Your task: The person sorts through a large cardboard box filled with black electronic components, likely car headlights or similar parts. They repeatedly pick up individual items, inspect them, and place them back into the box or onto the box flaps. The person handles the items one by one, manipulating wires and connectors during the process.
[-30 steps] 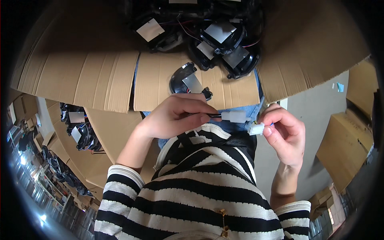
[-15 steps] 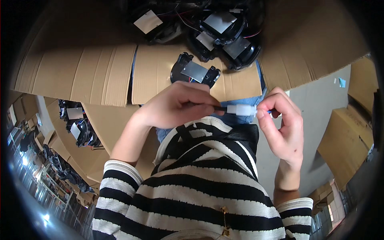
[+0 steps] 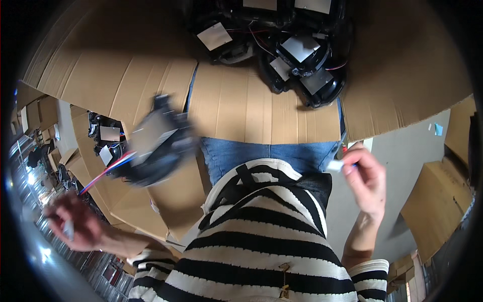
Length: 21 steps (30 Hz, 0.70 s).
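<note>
My left hand (image 3: 75, 221) is far out to the left, blurred, with its fingers closed at the end of a red, white and blue wire lead (image 3: 108, 171). A small whitish piece shows at those fingers. That lead runs to a black round-bodied unit with a silver plate (image 3: 156, 141), smeared by motion, in front of the open carton on the left. On the right, above my lap, my right hand (image 3: 367, 183) pinches a white plug connector (image 3: 334, 165) between thumb and forefinger. Bits of red and blue wire show beside it.
Cardboard (image 3: 226, 105) covers the work surface ahead. Several similar black units (image 3: 302, 48) with silver plates are heaped at its far side. An open carton (image 3: 171, 201) on the left holds more units (image 3: 109, 133). Another carton (image 3: 437, 201) stands on the floor at right.
The single black unit has left the cardboard and swung left with my left hand. My hands have parted, and the white connector stays in my right hand, which has moved slightly down.
</note>
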Tool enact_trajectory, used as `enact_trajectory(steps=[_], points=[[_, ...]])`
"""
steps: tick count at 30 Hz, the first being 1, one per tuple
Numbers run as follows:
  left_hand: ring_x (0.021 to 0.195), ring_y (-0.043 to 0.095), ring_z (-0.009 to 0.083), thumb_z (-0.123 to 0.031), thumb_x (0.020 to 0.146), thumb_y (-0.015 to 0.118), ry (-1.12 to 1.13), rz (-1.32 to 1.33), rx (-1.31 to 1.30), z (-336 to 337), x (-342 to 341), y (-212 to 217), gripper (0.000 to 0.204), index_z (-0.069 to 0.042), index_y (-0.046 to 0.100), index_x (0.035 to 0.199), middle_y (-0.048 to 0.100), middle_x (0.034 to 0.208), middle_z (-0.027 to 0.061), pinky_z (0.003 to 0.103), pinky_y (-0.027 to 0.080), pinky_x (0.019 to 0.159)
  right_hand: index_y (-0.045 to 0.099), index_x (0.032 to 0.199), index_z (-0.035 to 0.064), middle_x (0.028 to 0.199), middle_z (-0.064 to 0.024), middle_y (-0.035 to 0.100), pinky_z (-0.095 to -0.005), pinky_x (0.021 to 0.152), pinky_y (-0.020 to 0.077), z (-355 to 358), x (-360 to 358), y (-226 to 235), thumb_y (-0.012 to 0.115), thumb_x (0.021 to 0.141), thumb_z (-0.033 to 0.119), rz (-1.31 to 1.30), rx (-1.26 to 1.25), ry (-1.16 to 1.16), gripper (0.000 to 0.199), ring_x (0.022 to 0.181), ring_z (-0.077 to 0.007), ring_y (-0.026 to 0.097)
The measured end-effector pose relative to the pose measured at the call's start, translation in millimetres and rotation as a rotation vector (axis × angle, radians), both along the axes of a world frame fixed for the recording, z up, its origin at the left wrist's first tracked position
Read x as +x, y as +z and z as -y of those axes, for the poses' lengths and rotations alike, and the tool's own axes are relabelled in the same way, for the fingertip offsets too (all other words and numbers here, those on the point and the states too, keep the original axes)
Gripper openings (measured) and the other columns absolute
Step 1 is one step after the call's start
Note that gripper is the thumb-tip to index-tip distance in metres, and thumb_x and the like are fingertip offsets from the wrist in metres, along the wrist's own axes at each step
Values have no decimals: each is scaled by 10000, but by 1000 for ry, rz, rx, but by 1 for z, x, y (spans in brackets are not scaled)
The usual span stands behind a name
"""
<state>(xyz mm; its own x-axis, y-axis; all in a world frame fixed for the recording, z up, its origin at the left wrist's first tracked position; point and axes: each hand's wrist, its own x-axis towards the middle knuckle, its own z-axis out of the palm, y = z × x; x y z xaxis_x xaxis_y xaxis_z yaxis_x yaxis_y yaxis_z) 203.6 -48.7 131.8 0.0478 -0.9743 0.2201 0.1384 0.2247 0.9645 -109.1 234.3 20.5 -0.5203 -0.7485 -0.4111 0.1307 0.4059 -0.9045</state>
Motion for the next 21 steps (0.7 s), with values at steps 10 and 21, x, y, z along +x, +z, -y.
enact_trajectory(steps=[10, 21], points=[[913, 515, 165, -223, 814, 531, 352, 1127, -311, 148, 153, -69, 303, 9, 551, 1007, 570, 1002, 115, 312, 404, 789, 544, 766, 6, 696, -53, 488, -243, 541, 355, 12, 12, 0, 563, 713, 23, -80, -60, 284, 59, 608, -148, 440], [802, 565, 282, -165, 746, 552, -765, 1292, -593, 32, -211, -228, 305, -56, 507, 1028, 541, 952, 111, 358, 470, 653, 545, 776, 11, 686, -53, 491, -242, 520, 350, 17, 21, -2, 554, 720, 38, -47, -42, 315, 63, 590, -145, 450]])
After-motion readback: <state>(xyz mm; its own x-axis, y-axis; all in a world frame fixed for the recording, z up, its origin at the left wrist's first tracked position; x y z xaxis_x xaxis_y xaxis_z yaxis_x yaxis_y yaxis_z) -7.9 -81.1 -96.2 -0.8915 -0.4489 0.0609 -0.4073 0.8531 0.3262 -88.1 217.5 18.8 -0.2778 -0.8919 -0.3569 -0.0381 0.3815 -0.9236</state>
